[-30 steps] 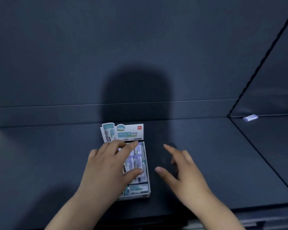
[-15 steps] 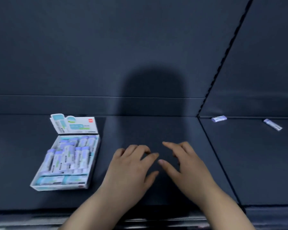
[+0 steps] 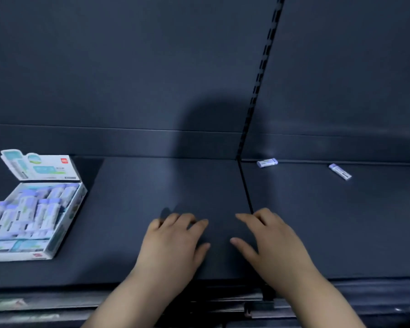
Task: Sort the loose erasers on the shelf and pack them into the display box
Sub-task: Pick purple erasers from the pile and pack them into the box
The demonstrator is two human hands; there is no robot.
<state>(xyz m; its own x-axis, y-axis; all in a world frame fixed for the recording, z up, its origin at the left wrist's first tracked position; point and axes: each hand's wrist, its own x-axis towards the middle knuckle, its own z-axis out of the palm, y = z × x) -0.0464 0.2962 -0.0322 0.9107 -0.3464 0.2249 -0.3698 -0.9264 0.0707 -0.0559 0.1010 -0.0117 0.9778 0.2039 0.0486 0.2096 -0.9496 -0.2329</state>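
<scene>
On the far left sits the box point(image 3: 68, 223), on the dark shelf point(image 3: 140, 197). Its left side is cut off by the edge of the picture. Its printed flap point(image 3: 45, 168) stands up at the back. The packed erasers point(image 3: 29, 209) lie in rows inside, white with purple ends. They look blurry, so the words on them cannot be read and they cannot be counted.

Next comes the left hand point(image 3: 173, 242), low in the middle and well apart from the box. Its fingers are a little bent and loose, and it holds nothing. Just beside it is the right hand point(image 3: 277, 242). Its fingers are spread and loose, and it holds nothing too. Whether the hands touch the shelf is hard to tell. The arms run off the bottom of the picture.

A big dark shadow point(image 3: 211, 143) falls on the back wall point(image 3: 104, 67) above the hands. A thin gap point(image 3: 245, 185) splits the shelf, and the right hand covers its near end. A metal strip point(image 3: 262, 74) with holes goes up the wall from the gap.

On the right part of the shelf, the first loose eraser point(image 3: 267, 162) lies at the back, near the gap. The second loose eraser point(image 3: 340, 171) lies farther right, turned at a slant. Both are small and far from the hands.
</scene>
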